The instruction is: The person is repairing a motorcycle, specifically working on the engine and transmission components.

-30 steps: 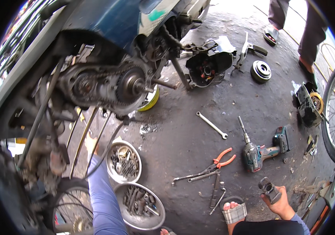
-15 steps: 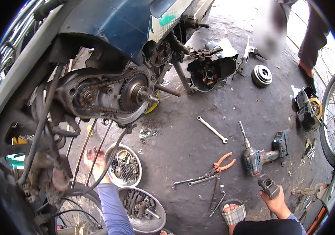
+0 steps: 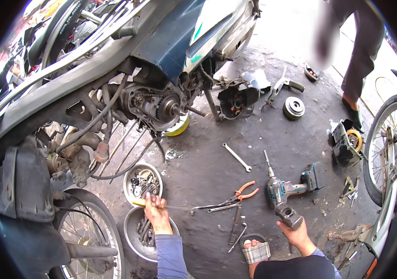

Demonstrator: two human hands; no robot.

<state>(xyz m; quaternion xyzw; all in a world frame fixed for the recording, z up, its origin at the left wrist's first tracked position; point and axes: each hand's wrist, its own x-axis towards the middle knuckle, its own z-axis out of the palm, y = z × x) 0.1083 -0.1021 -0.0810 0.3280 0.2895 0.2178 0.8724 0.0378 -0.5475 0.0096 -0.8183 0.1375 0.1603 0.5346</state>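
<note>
My left hand [image 3: 158, 215] is closed round a screwdriver with a yellow handle [image 3: 139, 202], above the rims of two metal bowls. Its thin shaft points right across the floor. The upper bowl [image 3: 161, 189] holds small engine parts; the lower bowl [image 3: 127, 232] holds bolts and sockets. At the right, my right hand [image 3: 299, 236] grips what looks like a hammer, by its dark blocky metal head [image 3: 288, 216]. Just beyond it lies a teal cordless impact driver [image 3: 284, 188] with a long socket. Upper left, the motorbike's opened engine [image 3: 154, 109] shows a chain and sprocket.
Orange-handled pliers [image 3: 246, 189] and a combination wrench [image 3: 237, 157] lie mid-floor. A round metal rotor [image 3: 294, 108] and an open black housing [image 3: 235, 103] are farther off. A person's legs [image 3: 363, 51] stand at the upper right beside a bicycle wheel [image 3: 370, 158].
My left hand has come from beside the upper bowl toward me and right, now with the screwdriver in it. My right hand keeps the hammer. The view has shifted.
</note>
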